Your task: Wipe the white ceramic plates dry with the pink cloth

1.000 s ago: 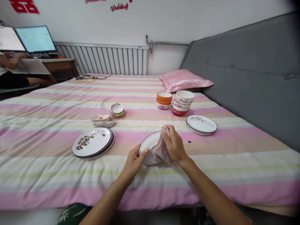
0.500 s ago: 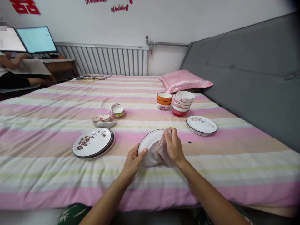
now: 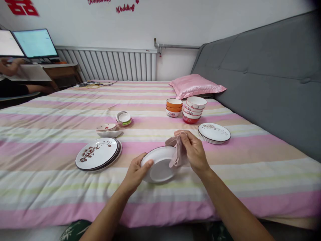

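A white plate (image 3: pixel 160 167) with a dark rim is tilted up over the bed, its underside with the foot ring apparently facing me. My left hand (image 3: pixel 136 170) grips it by the left edge, thumb on the near face. Pinched in my right hand (image 3: pixel 194 150) is a pale pink cloth (image 3: pixel 177 150), which hangs over the plate's upper right edge. To the left lies a stack of plates (image 3: pixel 96 154) with a brown flower pattern. Another stack of flowered plates (image 3: pixel 214 132) rests to the right, beyond my right hand.
Stacked orange and white bowls (image 3: pixel 174 107) stand beside taller stacked bowls (image 3: pixel 194 109) near a pink pillow (image 3: pixel 197 86). Small dishes (image 3: pixel 123 117) and oblong dishes (image 3: pixel 107 130) sit at the left. A grey headboard (image 3: pixel 263 67) borders the right; a person sits at a desk (image 3: pixel 62 68), far left.
The plate has come lower and slightly left, tilting differently. My right hand has lifted the cloth toward the plate's upper right rim. The view has shifted slightly.
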Demonstrator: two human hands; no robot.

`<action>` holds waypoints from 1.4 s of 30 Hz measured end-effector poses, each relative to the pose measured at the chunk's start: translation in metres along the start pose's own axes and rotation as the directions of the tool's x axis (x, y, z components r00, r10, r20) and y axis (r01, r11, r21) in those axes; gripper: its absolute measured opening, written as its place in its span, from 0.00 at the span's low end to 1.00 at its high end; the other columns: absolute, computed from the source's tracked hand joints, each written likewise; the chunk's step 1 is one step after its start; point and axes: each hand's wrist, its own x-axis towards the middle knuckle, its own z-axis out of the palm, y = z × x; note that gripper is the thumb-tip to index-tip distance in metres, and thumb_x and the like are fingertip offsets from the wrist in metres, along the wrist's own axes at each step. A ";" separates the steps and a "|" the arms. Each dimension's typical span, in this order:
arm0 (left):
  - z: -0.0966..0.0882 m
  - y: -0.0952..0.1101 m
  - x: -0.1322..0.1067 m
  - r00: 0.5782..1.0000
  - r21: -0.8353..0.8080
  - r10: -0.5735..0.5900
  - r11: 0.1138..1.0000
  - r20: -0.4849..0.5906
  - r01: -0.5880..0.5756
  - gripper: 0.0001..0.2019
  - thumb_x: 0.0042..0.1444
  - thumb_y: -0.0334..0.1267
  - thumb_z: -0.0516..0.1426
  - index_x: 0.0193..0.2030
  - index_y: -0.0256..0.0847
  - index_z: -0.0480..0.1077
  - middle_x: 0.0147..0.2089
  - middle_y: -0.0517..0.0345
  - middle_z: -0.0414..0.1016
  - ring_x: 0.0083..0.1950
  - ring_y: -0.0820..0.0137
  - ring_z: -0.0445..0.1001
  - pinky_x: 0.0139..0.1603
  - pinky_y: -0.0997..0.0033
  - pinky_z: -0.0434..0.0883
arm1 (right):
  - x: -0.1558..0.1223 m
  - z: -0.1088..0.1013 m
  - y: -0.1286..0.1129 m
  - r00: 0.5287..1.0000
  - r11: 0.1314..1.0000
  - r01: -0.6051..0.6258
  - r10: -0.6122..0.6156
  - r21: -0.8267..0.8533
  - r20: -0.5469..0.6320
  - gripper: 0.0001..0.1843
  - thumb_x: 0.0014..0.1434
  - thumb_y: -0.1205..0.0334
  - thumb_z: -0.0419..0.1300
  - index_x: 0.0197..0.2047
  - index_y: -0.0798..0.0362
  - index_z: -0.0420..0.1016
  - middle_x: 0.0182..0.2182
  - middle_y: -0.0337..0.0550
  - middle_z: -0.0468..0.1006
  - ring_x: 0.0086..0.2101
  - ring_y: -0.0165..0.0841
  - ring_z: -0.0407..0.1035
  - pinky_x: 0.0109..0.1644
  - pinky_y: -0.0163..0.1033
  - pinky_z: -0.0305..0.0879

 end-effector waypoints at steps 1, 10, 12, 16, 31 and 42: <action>0.002 0.002 -0.001 0.999 0.050 0.019 0.999 0.028 -0.020 0.14 0.52 0.46 0.57 0.36 0.35 0.71 0.28 0.60 0.70 0.28 0.73 0.65 0.27 0.79 0.62 | -0.002 0.000 -0.006 0.999 0.999 0.043 -0.043 -0.029 0.026 0.13 0.61 0.55 0.50 0.37 0.51 0.72 0.38 0.43 0.74 0.42 0.33 0.67 0.49 0.40 0.61; 0.011 0.008 -0.006 0.985 0.101 0.120 0.986 0.125 -0.133 0.17 0.53 0.44 0.56 0.45 0.35 0.72 0.43 0.51 0.74 0.43 0.62 0.70 0.42 0.71 0.67 | -0.024 0.011 -0.029 0.928 0.910 0.157 -0.003 -0.384 0.372 0.18 0.63 0.56 0.47 0.55 0.46 0.64 0.50 0.43 0.71 0.51 0.36 0.62 0.56 0.46 0.56; 0.010 0.006 -0.005 0.992 0.049 0.087 0.995 0.088 -0.092 0.19 0.52 0.44 0.57 0.48 0.35 0.71 0.46 0.50 0.74 0.44 0.61 0.70 0.41 0.71 0.67 | -0.025 0.008 -0.029 0.919 0.916 0.124 0.040 -0.382 0.393 0.20 0.63 0.56 0.46 0.58 0.46 0.58 0.53 0.44 0.68 0.53 0.36 0.61 0.56 0.47 0.56; 0.009 0.000 -0.003 1.000 -0.056 0.005 0.998 0.015 -0.004 0.20 0.51 0.45 0.58 0.47 0.34 0.72 0.42 0.52 0.75 0.39 0.64 0.71 0.37 0.73 0.67 | -0.016 -0.001 -0.025 0.887 0.963 0.081 0.047 -0.257 0.459 0.15 0.64 0.59 0.43 0.51 0.49 0.63 0.48 0.43 0.70 0.48 0.33 0.64 0.52 0.41 0.60; 0.014 -0.010 0.001 0.984 -0.150 -0.083 0.987 -0.158 0.059 0.19 0.50 0.48 0.58 0.43 0.34 0.72 0.35 0.52 0.75 0.33 0.68 0.70 0.32 0.74 0.67 | -0.025 0.017 0.040 0.990 0.874 0.110 -0.054 -0.474 0.129 0.11 0.62 0.55 0.46 0.35 0.51 0.64 0.28 0.38 0.69 0.30 0.31 0.65 0.35 0.35 0.57; 0.018 -0.011 -0.003 0.988 -0.173 -0.080 0.983 -0.129 0.057 0.18 0.50 0.48 0.58 0.39 0.33 0.73 0.30 0.56 0.74 0.31 0.70 0.69 0.29 0.76 0.64 | -0.048 0.022 0.066 0.960 0.981 -0.141 0.103 -0.132 -0.262 0.19 0.63 0.52 0.42 0.23 0.51 0.54 0.19 0.33 0.55 0.22 0.27 0.53 0.27 0.34 0.52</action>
